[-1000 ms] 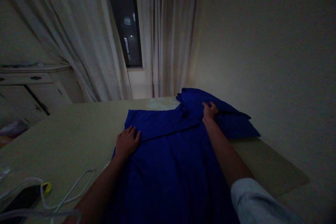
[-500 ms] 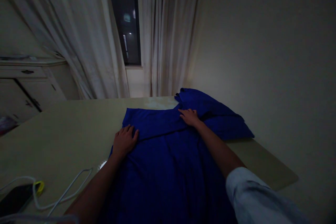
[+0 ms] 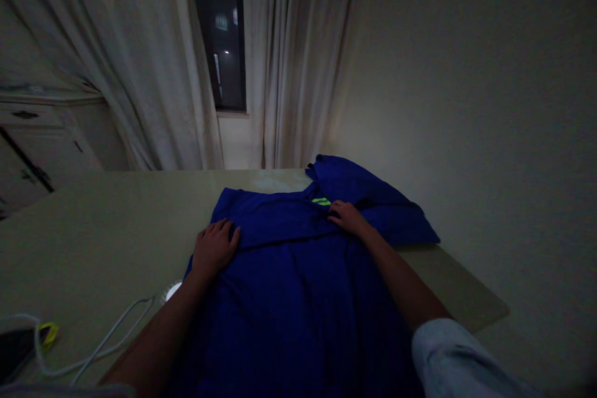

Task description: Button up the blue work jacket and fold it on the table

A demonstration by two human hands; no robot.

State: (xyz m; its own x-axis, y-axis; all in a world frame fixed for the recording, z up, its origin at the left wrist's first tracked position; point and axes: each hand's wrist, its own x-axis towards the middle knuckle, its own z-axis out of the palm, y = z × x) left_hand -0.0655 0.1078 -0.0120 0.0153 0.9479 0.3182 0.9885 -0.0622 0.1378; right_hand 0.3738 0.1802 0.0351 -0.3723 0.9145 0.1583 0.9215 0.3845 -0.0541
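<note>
A dark blue garment (image 3: 284,286) lies spread over the table, with a folded band across its upper part. Flat on the left end of that band rests my left hand (image 3: 215,247), its fingers loosely stretched out. My right hand (image 3: 347,217) has its fingers curled on the fabric near the right end of the band, pinching it. Just left of those fingertips, a small bright green strip (image 3: 321,201) shows in a gap in the cloth. A separate-looking blue flap (image 3: 373,199) extends right toward the wall; how it joins the rest is hard to see.
On the pale table (image 3: 135,224), a white cable (image 3: 105,345) loops beside a dark object with a yellow end (image 3: 48,334) at lower left. A small round white item (image 3: 173,291) sits by my left forearm. Curtains (image 3: 298,56), a window and a cabinet (image 3: 51,137) stand behind.
My right hand has shifted slightly right and its fingers have curled in on the cloth, baring the green strip. The left hand stays on the band. The view has moved a little.
</note>
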